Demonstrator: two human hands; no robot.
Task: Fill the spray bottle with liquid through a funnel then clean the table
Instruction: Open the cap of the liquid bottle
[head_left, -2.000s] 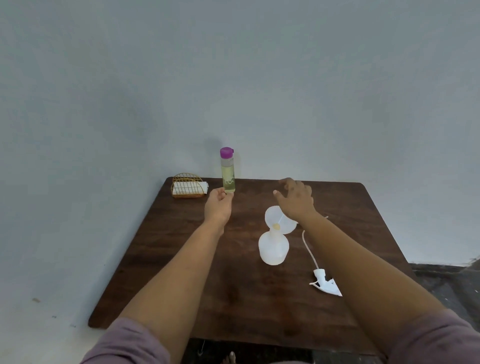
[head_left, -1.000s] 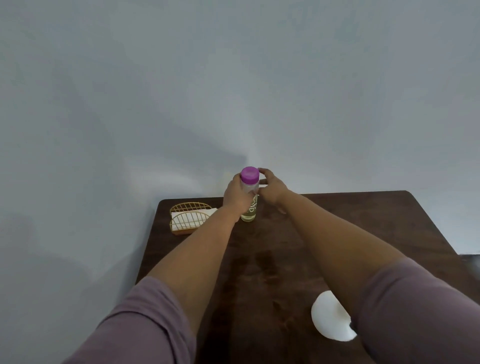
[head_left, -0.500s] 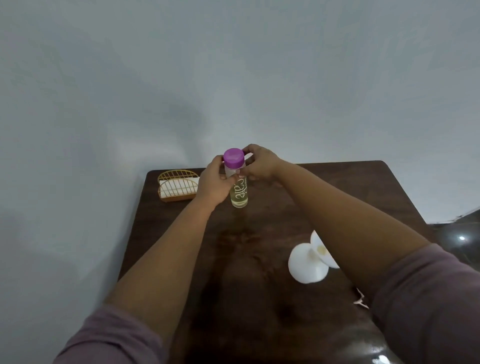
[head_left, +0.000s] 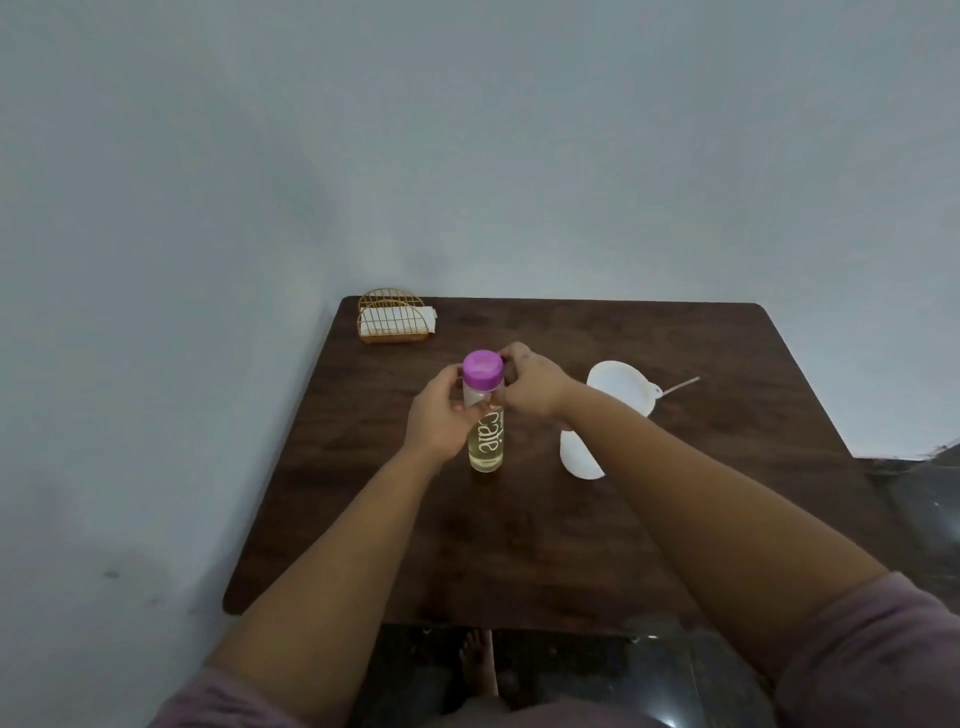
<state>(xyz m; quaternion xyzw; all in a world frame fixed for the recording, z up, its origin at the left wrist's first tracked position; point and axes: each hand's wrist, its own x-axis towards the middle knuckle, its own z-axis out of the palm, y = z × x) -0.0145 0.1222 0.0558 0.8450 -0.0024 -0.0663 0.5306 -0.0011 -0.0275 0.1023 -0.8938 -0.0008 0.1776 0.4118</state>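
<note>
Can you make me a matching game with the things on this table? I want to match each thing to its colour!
Things:
1. bottle cap
2. funnel
3. napkin holder
4. table

Colours:
A. dark brown
B. white
C. purple
D. gold

Pairs: 1-C, 2-B, 3-D, 4-A

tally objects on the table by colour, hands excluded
White: 2, spray bottle and funnel
Purple cap with yellow liquid: 1, liquid bottle
Gold: 1, wire napkin holder
Total: 4, all on the table. The thin tube near the funnel is not counted; what it belongs to is unclear.
</note>
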